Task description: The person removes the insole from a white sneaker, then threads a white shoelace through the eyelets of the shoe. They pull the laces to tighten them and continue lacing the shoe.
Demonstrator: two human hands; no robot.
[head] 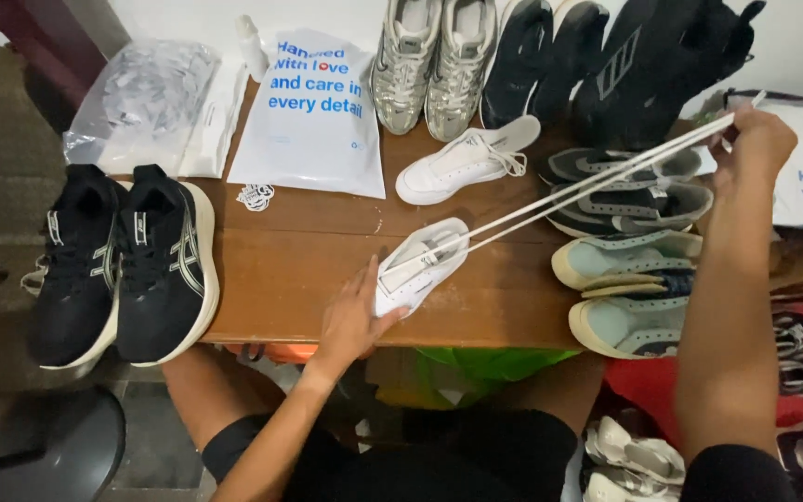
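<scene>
Nearest, the left hand lies flat with fingers spread, pressing the heel end of a white shoe at the near edge of the wooden table. The shoe's heel hangs close to that edge, with little margin before the drop to the person's lap.

From the shoe's front eyelets a white lace runs taut up and right to the right hand, whose fingers are pinched shut on both lace ends, raised above the grey shoes. By the look of it, lacing has only begun: only the lowest eyelets seem threaded, and the upper rows are left to do.

Farther back a second white shoe sits fully laced. A loose coil of lace lies left of centre, beside a white bag.

Open table runs left of the shoe up to the black pair; the right side is crowded with pale green shoes, so the pull goes over them.
</scene>
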